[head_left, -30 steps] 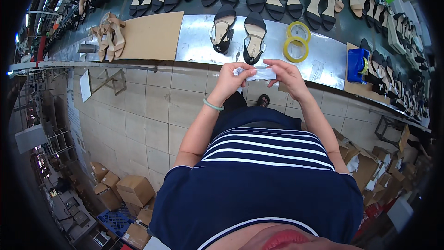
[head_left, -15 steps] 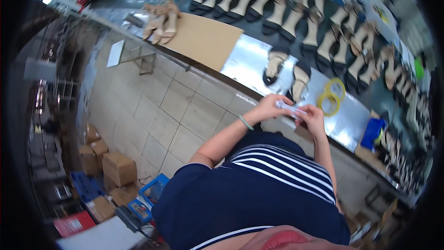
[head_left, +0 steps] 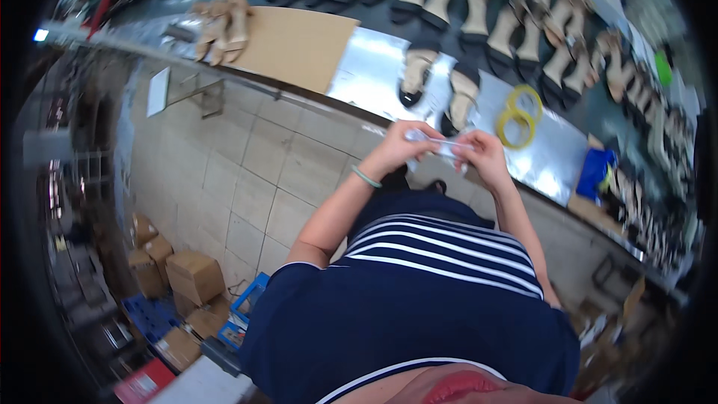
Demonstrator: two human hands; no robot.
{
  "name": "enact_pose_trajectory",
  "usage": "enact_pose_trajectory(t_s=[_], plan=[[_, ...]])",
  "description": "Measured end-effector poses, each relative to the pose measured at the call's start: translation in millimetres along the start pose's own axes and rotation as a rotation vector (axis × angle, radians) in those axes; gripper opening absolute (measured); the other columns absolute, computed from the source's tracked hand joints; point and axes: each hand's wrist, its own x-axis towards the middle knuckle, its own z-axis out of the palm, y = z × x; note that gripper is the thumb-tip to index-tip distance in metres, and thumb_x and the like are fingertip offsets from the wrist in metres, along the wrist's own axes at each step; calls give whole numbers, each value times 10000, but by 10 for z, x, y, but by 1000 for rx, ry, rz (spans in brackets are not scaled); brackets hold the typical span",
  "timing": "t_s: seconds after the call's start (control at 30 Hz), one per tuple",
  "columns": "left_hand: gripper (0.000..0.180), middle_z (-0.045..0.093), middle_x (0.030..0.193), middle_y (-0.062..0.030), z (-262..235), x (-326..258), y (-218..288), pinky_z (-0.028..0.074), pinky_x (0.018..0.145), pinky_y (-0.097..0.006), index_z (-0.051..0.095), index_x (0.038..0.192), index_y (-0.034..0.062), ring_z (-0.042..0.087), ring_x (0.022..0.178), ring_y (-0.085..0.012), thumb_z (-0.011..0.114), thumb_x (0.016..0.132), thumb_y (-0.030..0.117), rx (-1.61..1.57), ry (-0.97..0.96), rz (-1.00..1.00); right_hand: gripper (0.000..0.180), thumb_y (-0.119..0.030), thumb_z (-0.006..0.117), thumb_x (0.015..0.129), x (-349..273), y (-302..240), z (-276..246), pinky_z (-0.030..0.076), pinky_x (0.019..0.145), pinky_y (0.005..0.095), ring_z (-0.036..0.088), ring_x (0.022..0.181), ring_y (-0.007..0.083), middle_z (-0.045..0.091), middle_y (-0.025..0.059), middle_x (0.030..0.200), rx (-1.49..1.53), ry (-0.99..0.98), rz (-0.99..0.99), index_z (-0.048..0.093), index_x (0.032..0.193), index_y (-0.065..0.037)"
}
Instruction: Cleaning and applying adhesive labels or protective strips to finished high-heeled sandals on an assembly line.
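Observation:
My left hand [head_left: 400, 151] and my right hand [head_left: 482, 155] meet in front of my chest, both gripping a small clear plastic strip [head_left: 441, 145] stretched between them. A green band circles my left wrist. Just beyond the hands, a pair of black-soled sandals [head_left: 437, 90] lies on the shiny metal worktable [head_left: 374, 75]. Two yellow tape rolls [head_left: 520, 116] sit to the right of that pair. What the strip is exactly stays too blurred to tell.
A row of beige sandals [head_left: 479, 0] lines the far side of the table. A brown cardboard sheet [head_left: 295, 45] with another sandal pair [head_left: 221, 26] lies to the left. A blue bag [head_left: 596, 172] rests at right. Cardboard boxes [head_left: 191, 273] stand on the tiled floor lower left.
The view has swung and tilted, so the table now runs diagonally. Both hands stay together on the clear strip at the table edge.

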Motion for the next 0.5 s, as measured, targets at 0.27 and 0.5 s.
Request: enact_pose_trajectory(t_s=[0.27,0.5], plan=[[205,652,727,-62,96,6,-273,405,463,-171,656,971,-26,506,503,-52,677,784,54,-60,11,-111,143,-5,692,771,-162,208,-130,515,482,252,611,565,130,624,89,715,161,74,92,599,869,41],[320,632,788,-36,187,-10,-214,392,450,-175,640,1028,-18,486,508,-38,734,749,108,8,12,-114,187,-11,692,776,-213,266,-238,503,472,230,601,561,105,627,72,726,106,21,140,591,928,34]])
